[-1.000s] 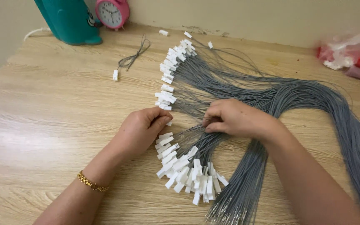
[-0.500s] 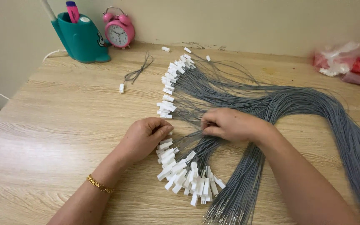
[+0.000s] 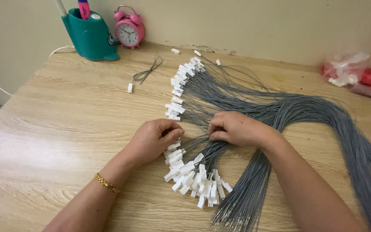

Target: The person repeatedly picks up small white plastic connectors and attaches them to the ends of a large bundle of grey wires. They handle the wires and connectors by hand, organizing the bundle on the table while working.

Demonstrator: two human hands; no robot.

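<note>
My left hand [image 3: 153, 139] and right hand [image 3: 232, 128] rest side by side on the table [image 3: 56, 129], both on the wire bundle [image 3: 280, 111]. The wires run off to my right; their connectors [image 3: 194, 180] lie just before my hands and behind them. A single loose wire [image 3: 144, 75], pen holder [image 3: 89, 36] and clock [image 3: 129, 31] sit far behind my left hand.

Two bare hands rest on a wooden table [image 3: 56, 129] amid a big fan of grey wires [image 3: 280, 111] tipped with white connectors [image 3: 194, 176]. The left hand [image 3: 153, 139], with a gold bracelet [image 3: 106, 183] on its wrist, curls its fingers on connectors. Just beside it, the right hand [image 3: 237, 129] pinches a few wires. Beyond the left hand lie a small loose wire bundle [image 3: 144, 74], a teal pen holder [image 3: 90, 36] and a pink alarm clock [image 3: 129, 31]. Far beyond the right hand sits a plastic bag [image 3: 348, 71].
</note>
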